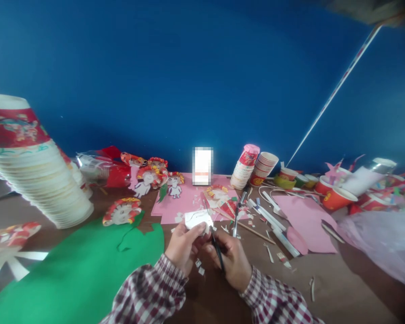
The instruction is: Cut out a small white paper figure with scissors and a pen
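My left hand [183, 245] pinches a small white paper piece [198, 219] just above the brown table. My right hand [233, 260] is closed on black-handled scissors [213, 234], whose blades point up at the paper's right edge. Both wrists wear plaid sleeves. Small white paper scraps [199, 267] lie on the table below my hands. Behind the hands lies a pink sheet [185, 202] with a paper doll figure [218, 194] on it.
A tall leaning stack of paper cups [37, 175] stands at the left, with a green sheet [77, 274] in front of it. More cup stacks [248, 165], red cups [337, 197], sticks and a second pink sheet [303, 220] crowd the right. A blue wall rises behind.
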`<state>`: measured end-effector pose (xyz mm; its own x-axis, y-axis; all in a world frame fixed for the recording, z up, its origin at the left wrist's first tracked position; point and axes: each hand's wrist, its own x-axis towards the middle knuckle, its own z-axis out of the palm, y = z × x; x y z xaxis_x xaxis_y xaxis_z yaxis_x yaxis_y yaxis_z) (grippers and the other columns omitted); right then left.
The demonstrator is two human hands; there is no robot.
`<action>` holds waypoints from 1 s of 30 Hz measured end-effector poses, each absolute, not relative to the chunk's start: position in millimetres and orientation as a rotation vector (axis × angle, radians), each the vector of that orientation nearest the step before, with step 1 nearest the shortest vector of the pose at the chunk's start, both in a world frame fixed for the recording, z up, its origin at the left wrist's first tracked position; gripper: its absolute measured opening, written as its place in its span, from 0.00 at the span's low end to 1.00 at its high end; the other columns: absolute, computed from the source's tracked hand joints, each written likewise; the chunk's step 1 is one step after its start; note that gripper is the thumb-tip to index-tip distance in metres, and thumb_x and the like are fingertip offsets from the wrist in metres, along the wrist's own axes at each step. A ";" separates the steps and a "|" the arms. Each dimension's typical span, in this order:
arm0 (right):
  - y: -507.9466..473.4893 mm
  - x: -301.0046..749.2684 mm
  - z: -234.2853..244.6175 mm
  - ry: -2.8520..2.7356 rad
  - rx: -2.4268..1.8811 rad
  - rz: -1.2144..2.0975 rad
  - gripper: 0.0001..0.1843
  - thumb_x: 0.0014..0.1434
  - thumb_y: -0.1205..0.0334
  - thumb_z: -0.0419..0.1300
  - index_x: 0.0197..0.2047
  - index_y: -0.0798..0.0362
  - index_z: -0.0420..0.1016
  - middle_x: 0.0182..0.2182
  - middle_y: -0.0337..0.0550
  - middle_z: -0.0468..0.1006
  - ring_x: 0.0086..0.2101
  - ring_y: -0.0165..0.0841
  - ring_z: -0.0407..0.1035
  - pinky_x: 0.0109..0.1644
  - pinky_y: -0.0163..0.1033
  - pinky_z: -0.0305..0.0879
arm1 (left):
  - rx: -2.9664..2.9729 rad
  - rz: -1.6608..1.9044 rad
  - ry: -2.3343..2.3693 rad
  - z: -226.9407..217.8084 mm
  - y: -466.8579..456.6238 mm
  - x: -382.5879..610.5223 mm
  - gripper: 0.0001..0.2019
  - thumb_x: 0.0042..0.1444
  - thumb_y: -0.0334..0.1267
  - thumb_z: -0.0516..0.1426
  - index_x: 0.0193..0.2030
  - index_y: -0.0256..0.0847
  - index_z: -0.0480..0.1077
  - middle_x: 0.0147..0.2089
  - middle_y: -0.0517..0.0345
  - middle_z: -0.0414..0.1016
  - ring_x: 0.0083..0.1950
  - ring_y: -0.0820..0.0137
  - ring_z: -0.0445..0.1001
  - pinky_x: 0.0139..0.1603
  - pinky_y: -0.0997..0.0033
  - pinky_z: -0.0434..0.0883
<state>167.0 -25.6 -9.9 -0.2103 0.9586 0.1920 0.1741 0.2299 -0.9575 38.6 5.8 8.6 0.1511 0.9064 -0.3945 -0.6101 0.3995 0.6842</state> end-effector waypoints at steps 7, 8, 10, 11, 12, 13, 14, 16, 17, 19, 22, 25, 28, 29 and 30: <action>-25.7 165.6 -7.8 -1.610 -1.070 1.040 0.16 0.56 0.51 0.58 0.39 0.57 0.72 0.27 0.39 0.70 0.27 0.29 0.60 0.30 0.31 0.58 | 0.388 1.118 0.881 14.6 3.1 38.2 0.14 0.38 0.32 0.66 0.32 0.36 0.66 0.24 0.60 0.72 0.24 0.76 0.72 0.20 0.82 0.67; -25.7 165.3 -7.7 -1.610 -1.070 1.036 0.16 0.56 0.51 0.58 0.38 0.57 0.72 0.27 0.39 0.70 0.27 0.29 0.61 0.30 0.31 0.58 | 0.385 1.118 0.880 15.3 2.7 38.1 0.15 0.38 0.32 0.66 0.32 0.36 0.66 0.24 0.61 0.72 0.24 0.76 0.72 0.20 0.82 0.67; -25.9 164.9 -7.6 -1.611 -1.079 1.033 0.15 0.55 0.52 0.59 0.38 0.56 0.72 0.26 0.39 0.70 0.27 0.29 0.60 0.30 0.31 0.58 | 0.375 1.123 0.875 15.8 2.5 38.2 0.15 0.37 0.32 0.66 0.31 0.36 0.66 0.24 0.61 0.72 0.24 0.75 0.72 0.19 0.82 0.67; -26.1 164.8 -7.4 -1.610 -1.086 1.030 0.15 0.55 0.52 0.59 0.38 0.56 0.72 0.26 0.38 0.70 0.27 0.29 0.60 0.30 0.31 0.58 | 0.373 1.126 0.868 15.5 2.5 38.4 0.15 0.37 0.32 0.67 0.31 0.36 0.66 0.24 0.61 0.72 0.24 0.75 0.72 0.19 0.81 0.67; -26.3 164.7 -7.2 -1.608 -1.088 1.027 0.15 0.55 0.52 0.59 0.37 0.57 0.72 0.26 0.38 0.70 0.26 0.29 0.60 0.29 0.31 0.58 | 0.373 1.130 0.857 15.0 2.6 38.7 0.15 0.37 0.32 0.67 0.31 0.36 0.66 0.24 0.61 0.72 0.24 0.75 0.72 0.20 0.81 0.67; -26.5 164.7 -6.9 -1.606 -1.086 1.026 0.15 0.55 0.53 0.59 0.37 0.57 0.72 0.25 0.38 0.69 0.26 0.29 0.60 0.29 0.31 0.58 | 0.376 1.136 0.843 14.3 2.7 39.0 0.16 0.37 0.32 0.67 0.31 0.35 0.66 0.24 0.61 0.72 0.24 0.75 0.72 0.20 0.81 0.67; -26.7 164.6 -6.6 -1.605 -1.082 1.028 0.14 0.55 0.53 0.59 0.37 0.56 0.72 0.25 0.38 0.69 0.26 0.29 0.60 0.30 0.31 0.58 | 0.381 1.139 0.831 13.6 2.9 39.2 0.16 0.37 0.33 0.67 0.31 0.35 0.66 0.24 0.60 0.71 0.24 0.75 0.72 0.20 0.81 0.67; -27.1 164.4 -6.1 -1.600 -1.074 1.035 0.14 0.56 0.53 0.59 0.37 0.56 0.72 0.26 0.38 0.69 0.27 0.29 0.60 0.30 0.31 0.58 | 0.389 1.139 0.816 12.6 3.3 39.4 0.15 0.37 0.33 0.67 0.31 0.35 0.66 0.24 0.60 0.71 0.24 0.76 0.71 0.20 0.81 0.67; -27.3 164.3 -6.0 -1.597 -1.073 1.041 0.14 0.56 0.53 0.59 0.37 0.56 0.71 0.25 0.38 0.68 0.27 0.29 0.59 0.30 0.31 0.58 | 0.389 1.136 0.814 12.3 3.4 39.4 0.15 0.37 0.33 0.67 0.31 0.35 0.66 0.24 0.60 0.71 0.24 0.76 0.71 0.20 0.81 0.67; -27.5 163.8 -6.1 -1.588 -1.076 1.053 0.14 0.55 0.54 0.59 0.37 0.56 0.71 0.25 0.37 0.67 0.26 0.28 0.59 0.30 0.31 0.58 | 0.383 1.132 0.818 12.4 3.7 39.4 0.15 0.37 0.33 0.67 0.31 0.34 0.67 0.24 0.60 0.71 0.24 0.76 0.71 0.20 0.82 0.67; -27.9 163.1 -6.2 -1.579 -1.088 1.047 0.13 0.55 0.54 0.59 0.34 0.56 0.70 0.23 0.36 0.66 0.25 0.28 0.58 0.30 0.31 0.58 | 0.377 1.145 0.822 12.6 3.8 39.7 0.16 0.36 0.32 0.67 0.32 0.34 0.68 0.25 0.60 0.71 0.25 0.76 0.71 0.20 0.82 0.66; -28.8 162.6 -4.9 -1.588 -1.116 1.027 0.12 0.55 0.54 0.59 0.32 0.56 0.69 0.23 0.36 0.65 0.25 0.28 0.57 0.30 0.31 0.57 | 0.376 1.156 0.824 12.0 3.6 40.4 0.16 0.36 0.32 0.67 0.32 0.35 0.68 0.25 0.60 0.72 0.25 0.76 0.71 0.20 0.82 0.67; -29.1 162.2 -3.7 -1.591 -1.122 1.035 0.13 0.55 0.54 0.59 0.34 0.56 0.70 0.23 0.36 0.65 0.25 0.28 0.58 0.29 0.31 0.57 | 0.370 1.158 0.820 10.7 3.7 40.8 0.16 0.35 0.32 0.67 0.31 0.35 0.68 0.25 0.60 0.71 0.24 0.76 0.71 0.21 0.81 0.67; -28.9 162.2 -3.7 -1.589 -1.117 1.042 0.13 0.55 0.53 0.58 0.35 0.56 0.70 0.23 0.37 0.66 0.25 0.29 0.58 0.29 0.31 0.57 | 0.370 1.160 0.817 10.3 3.7 40.8 0.16 0.35 0.32 0.67 0.31 0.35 0.68 0.25 0.60 0.71 0.24 0.75 0.71 0.21 0.81 0.67; -28.6 162.3 -3.9 -1.589 -1.110 1.049 0.14 0.56 0.53 0.58 0.36 0.56 0.71 0.24 0.38 0.67 0.26 0.29 0.58 0.29 0.31 0.57 | 0.374 1.163 0.812 10.0 3.7 40.8 0.16 0.35 0.33 0.67 0.31 0.35 0.68 0.24 0.60 0.71 0.24 0.75 0.71 0.21 0.81 0.67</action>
